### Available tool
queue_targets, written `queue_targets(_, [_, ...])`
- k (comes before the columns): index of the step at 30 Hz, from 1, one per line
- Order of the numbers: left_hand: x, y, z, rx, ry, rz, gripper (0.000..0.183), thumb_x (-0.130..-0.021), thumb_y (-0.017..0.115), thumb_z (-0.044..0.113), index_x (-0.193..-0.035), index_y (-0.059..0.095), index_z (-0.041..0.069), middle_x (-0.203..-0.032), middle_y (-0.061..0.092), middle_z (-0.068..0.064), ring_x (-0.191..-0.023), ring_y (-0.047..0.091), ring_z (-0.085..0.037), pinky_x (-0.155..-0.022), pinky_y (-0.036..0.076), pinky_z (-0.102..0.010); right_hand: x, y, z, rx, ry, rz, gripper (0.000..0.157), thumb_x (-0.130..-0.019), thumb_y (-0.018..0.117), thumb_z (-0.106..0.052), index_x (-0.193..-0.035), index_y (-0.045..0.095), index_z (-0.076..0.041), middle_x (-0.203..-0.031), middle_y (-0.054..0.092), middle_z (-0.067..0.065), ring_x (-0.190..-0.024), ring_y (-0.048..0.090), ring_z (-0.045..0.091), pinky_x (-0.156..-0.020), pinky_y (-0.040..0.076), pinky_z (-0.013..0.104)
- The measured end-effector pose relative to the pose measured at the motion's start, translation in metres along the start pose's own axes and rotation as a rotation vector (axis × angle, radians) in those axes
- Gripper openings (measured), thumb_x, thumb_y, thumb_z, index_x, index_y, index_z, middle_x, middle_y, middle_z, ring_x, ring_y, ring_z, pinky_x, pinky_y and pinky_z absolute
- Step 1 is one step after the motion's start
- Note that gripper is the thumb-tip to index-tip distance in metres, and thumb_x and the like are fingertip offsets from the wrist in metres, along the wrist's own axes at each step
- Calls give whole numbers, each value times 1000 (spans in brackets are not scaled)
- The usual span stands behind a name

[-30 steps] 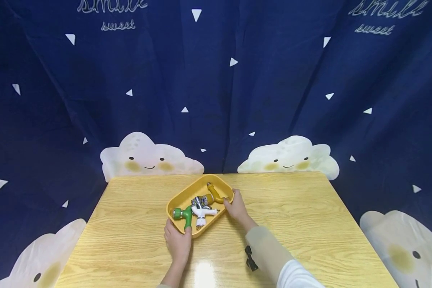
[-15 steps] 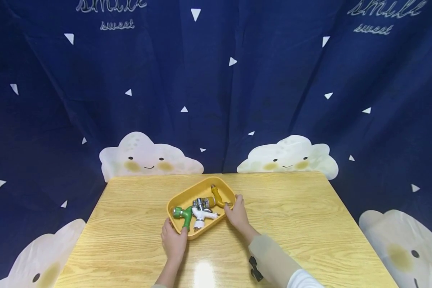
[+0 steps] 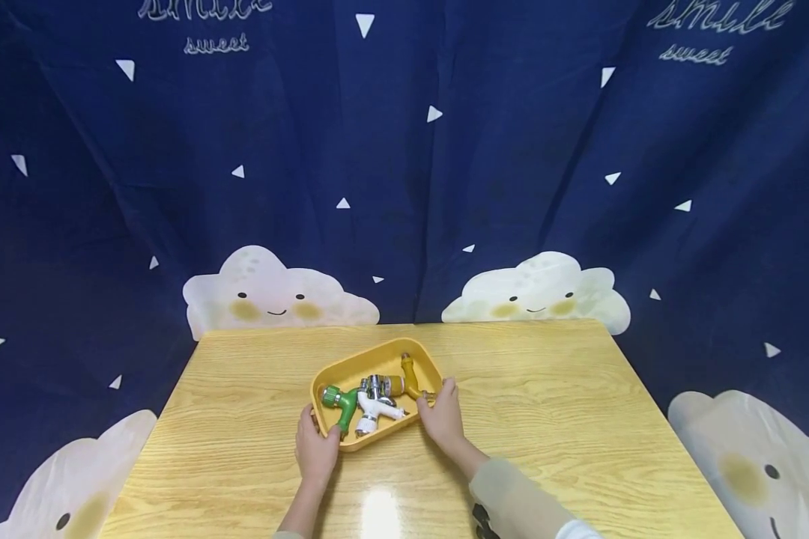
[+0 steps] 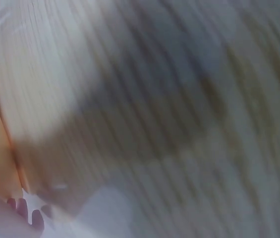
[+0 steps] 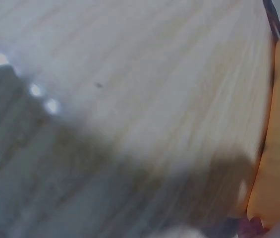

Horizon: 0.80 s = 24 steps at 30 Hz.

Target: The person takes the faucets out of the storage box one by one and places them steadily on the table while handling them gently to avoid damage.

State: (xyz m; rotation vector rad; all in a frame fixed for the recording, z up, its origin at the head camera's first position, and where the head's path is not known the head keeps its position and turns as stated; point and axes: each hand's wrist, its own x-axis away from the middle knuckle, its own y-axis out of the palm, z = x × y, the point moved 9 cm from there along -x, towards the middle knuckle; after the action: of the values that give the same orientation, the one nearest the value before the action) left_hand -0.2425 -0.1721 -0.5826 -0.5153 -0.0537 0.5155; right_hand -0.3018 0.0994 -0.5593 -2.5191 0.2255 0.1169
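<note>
Yellow tray (image 3: 381,433) sits between the two grips. Left grip (image 3: 318,451) is closed over the tray's near-left corner, thumb at the rim; right grip (image 3: 443,419) holds the right end, thumb near the front wall, fingers outside. Can't tell if the tray is flat on the worktop (image 3: 546,404) or slightly raised.

Likely trouble: uneven lift or pull. Both grips are on the near and right parts, far-left side unsupported, so the tray could tip and the loose load slide. Green faucet (image 3: 345,405) is right by the left thumb, could shift against it; yellow faucet (image 3: 410,378) reaches the right thumb, same issue. White faucet (image 3: 375,409) and chrome fitting (image 3: 375,385) are bunched between the grips, may knock together if the tray is jerked.

Around: dark object (image 3: 483,520) at the right sleeve (image 3: 512,486), behind the right grip, might snag. Blue curtain (image 3: 404,150) hangs beyond both grips, past the far worktop edge, limiting a push that way. No obstacle seen between grips and body.
</note>
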Motion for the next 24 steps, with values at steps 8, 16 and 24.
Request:
queue_targets(8, [-4, -5, -2, 17, 35, -14, 59, -72, 60, 2, -128, 42, -5, -101, 56, -19, -87, 53, -29, -76, 41, -46, 20, -3, 2, -12, 20, 36, 49, -80, 60, -14, -117, 35, 5, -108, 46, 20, -93, 52, 28, -83, 45, 42])
queue_targets(16, [-7, -7, -6, 1, 26, -40, 57, -74, 60, 4, -128, 43, -3, -106, 57, -20, -91, 54, -31, -81, 38, -47, 32, -5, 1, 6, 35, 34, 51, -80, 61, -17, -119, 35, 5, -112, 46, 21, -94, 54, 30, -83, 46, 43])
queue_targets(24, [-7, -9, -1, -18, 36, -28, 54, -73, 59, 4, -125, 46, -2, -104, 59, -19, -90, 54, -30, -82, 32, -47, 27, -9, 5, 128, 51, 13, 53, -77, 65, -26, -115, 39, 0, -102, 52, 15, -78, 52, 23, -62, 44, 34])
